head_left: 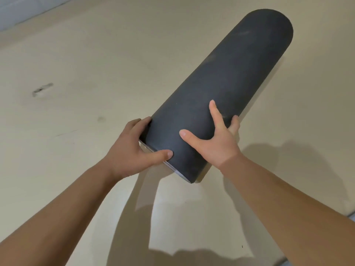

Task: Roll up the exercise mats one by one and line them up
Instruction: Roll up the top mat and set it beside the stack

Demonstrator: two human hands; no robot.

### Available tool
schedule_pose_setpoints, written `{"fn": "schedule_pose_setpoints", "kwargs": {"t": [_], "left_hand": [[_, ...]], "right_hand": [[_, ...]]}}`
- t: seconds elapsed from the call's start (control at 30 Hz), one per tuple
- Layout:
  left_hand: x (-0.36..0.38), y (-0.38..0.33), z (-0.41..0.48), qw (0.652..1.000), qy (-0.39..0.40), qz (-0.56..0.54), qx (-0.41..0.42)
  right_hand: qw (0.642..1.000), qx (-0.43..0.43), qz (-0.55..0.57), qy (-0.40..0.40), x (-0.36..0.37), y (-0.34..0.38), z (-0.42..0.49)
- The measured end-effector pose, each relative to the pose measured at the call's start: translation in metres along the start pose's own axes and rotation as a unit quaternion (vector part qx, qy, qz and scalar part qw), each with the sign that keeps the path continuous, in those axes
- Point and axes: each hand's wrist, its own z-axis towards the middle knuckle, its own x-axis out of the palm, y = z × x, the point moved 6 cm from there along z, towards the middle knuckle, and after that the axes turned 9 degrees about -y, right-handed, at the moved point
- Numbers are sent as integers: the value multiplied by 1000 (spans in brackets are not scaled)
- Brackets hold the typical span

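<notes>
A dark grey exercise mat, fully rolled into a thick cylinder, lies at a slant on the beige floor, its far end up at the right. My left hand grips the roll's near end, thumb on top and fingers curled round the left side. My right hand presses down on the roll just beyond it, fingers spread, some wrapped over the right side. The layered edge of the roll shows under my left thumb.
Beige floor spreads all around, with a scuff mark at the left. A pale wall base runs along the top left corner. My shadow falls on the floor below the arms.
</notes>
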Motion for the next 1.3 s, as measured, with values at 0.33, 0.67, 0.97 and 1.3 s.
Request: {"fn": "schedule_pose_setpoints", "kwargs": {"t": [0.33, 0.67, 0.97, 1.3], "left_hand": [[25, -1, -19, 986, -68, 149, 27], [-8, 50, 16, 997, -40, -44, -40], [-6, 19, 1, 970, -151, 164, 101], [-1, 37, -1, 983, -155, 87, 48]], "right_hand": [[993, -51, -93, 48, -2, 12, 17], [930, -233, -282, 23, 23, 56, 23], [900, -220, -375, 25, 41, 70, 28], [886, -237, -394, 66, 22, 54, 16]]}}
